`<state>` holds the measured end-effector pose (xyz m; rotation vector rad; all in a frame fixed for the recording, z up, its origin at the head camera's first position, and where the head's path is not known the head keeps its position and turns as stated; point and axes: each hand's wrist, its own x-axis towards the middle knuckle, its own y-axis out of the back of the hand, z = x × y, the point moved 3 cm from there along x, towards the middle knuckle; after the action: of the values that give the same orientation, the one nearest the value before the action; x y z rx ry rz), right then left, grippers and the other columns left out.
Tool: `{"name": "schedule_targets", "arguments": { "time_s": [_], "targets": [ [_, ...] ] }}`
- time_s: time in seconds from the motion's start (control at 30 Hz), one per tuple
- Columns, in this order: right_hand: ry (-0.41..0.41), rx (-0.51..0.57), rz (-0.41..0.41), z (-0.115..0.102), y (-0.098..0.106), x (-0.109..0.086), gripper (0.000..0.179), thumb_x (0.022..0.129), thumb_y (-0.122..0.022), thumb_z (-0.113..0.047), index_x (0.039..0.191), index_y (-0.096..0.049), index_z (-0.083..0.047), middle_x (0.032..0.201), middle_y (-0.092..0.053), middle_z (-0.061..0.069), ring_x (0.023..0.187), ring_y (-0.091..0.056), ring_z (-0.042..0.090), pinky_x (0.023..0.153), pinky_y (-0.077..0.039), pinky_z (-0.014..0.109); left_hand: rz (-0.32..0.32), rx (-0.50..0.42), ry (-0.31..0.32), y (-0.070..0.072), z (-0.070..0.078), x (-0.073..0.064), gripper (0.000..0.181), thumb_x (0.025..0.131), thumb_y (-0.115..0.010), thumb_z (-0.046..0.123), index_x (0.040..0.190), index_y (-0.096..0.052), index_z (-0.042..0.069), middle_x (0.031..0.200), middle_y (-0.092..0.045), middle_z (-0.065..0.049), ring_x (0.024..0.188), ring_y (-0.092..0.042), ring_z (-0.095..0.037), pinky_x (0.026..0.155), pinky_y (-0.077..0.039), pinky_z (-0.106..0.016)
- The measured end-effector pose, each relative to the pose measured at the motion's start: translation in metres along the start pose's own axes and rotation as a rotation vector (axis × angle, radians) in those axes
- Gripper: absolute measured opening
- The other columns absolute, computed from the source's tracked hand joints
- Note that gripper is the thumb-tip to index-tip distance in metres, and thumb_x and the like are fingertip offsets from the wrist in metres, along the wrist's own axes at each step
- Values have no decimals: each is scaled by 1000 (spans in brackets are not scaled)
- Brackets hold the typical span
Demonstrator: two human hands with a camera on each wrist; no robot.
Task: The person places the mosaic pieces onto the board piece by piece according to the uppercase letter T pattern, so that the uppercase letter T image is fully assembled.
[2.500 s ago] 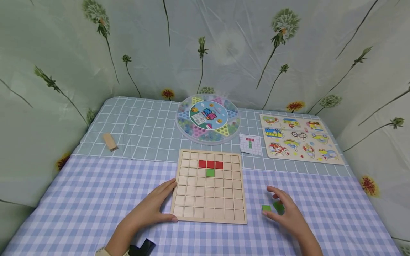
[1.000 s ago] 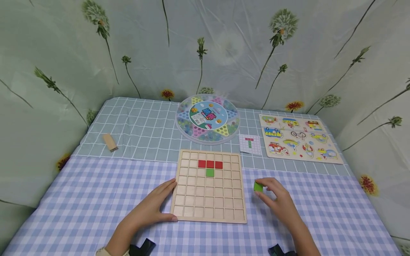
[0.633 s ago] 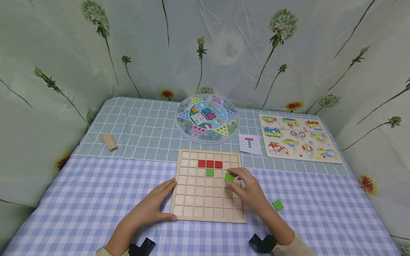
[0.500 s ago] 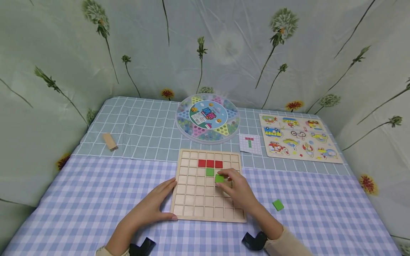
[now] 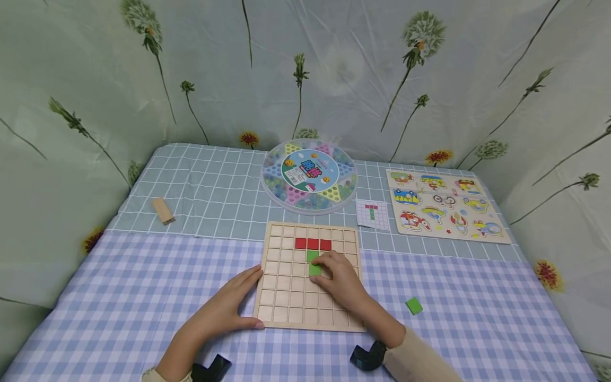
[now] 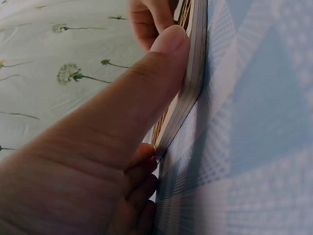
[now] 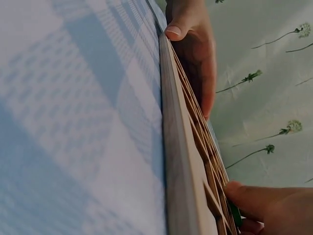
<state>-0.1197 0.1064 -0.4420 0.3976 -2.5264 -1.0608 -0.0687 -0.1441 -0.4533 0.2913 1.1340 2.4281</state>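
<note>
A square wooden grid board [image 5: 289,300] lies on the checked cloth. Three red square tiles [image 5: 313,244] form a row in its upper part, and a green tile [image 5: 312,255] sits below the middle one. My right hand [image 5: 341,280] pinches another green tile [image 5: 314,270] between thumb and fingers, right at the cell beneath that green one. Its fingers partly cover the held tile. My left hand [image 5: 232,303] rests against the board's left side, thumb [image 6: 168,41] on the rim near the front corner, fingers extended along the edge. One loose green tile [image 5: 414,305] lies right of the board.
Behind the board are a round Chinese checkers set [image 5: 310,176], a small card [image 5: 373,214] printed with a red and green T, and a picture puzzle board [image 5: 446,207]. A wooden block [image 5: 164,211] lies at the far left. A patterned curtain closes the back.
My right hand has picked up one of two loose green tiles and carried it left over the board to below the placed green tile. My left hand has stayed at the board's edge.
</note>
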Motion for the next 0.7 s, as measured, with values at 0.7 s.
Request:
{"name": "schedule_targets", "arguments": {
  "time_s": [0.7],
  "targets": [
    [-2, -22, -64, -3, 1, -1, 29, 78, -70, -21, 105, -65, -14, 101, -53, -3, 95, -48, 15, 79, -41, 34, 9, -4, -2, 0, 1, -1, 106, 60, -68, 62, 141, -28, 6, 145, -24, -6, 130, -25, -27, 101, -26, -46]
  ]
}}
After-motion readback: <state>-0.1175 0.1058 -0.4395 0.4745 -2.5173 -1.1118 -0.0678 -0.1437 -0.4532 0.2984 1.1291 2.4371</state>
